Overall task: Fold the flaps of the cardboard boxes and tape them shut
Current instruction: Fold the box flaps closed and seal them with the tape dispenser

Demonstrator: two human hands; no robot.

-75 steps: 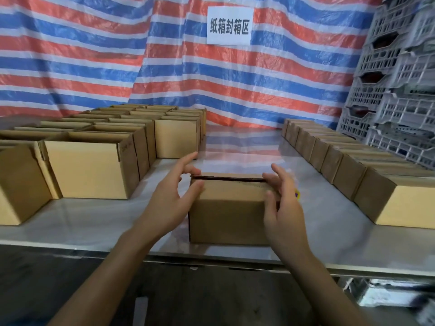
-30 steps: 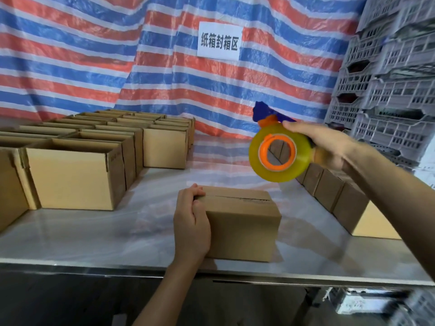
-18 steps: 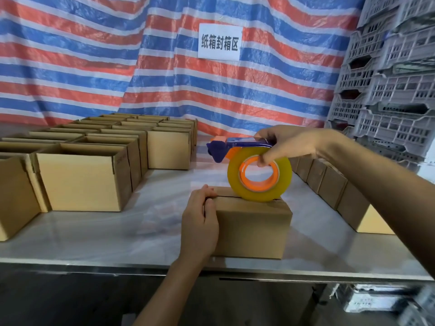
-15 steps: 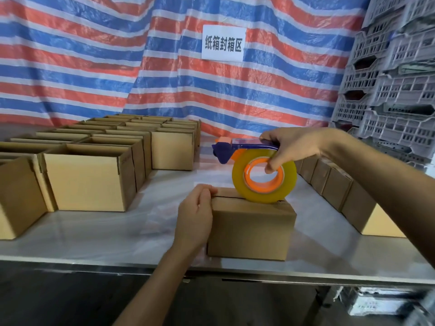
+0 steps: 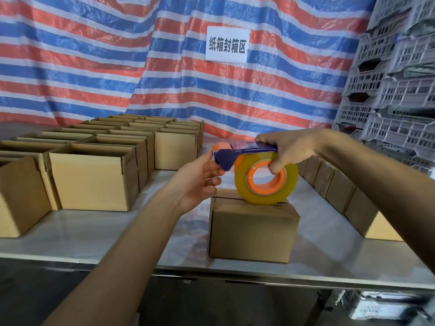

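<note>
A small cardboard box (image 5: 254, 231) with its flaps folded down stands near the front edge of the steel table (image 5: 94, 234). A tape dispenser (image 5: 266, 182), with a yellowish roll, orange core and blue handle, rests with the roll on the box's top seam. My right hand (image 5: 289, 149) grips the handle from above, one finger hooked into the core. My left hand (image 5: 200, 180) is raised off the box at the dispenser's blue front end. Its thumb and fingertips pinch there. The clear tape end itself cannot be made out.
Several open-topped boxes (image 5: 94, 177) fill the table's left side. A row of boxes (image 5: 341, 191) runs along the right side. Grey plastic crates (image 5: 395, 78) are stacked at the far right. A striped tarp with a white sign (image 5: 227, 44) hangs behind.
My right hand fetched the tape dispenser and set its roll on the box top. My left hand let go of the box's left edge and rose to the dispenser's front end.
</note>
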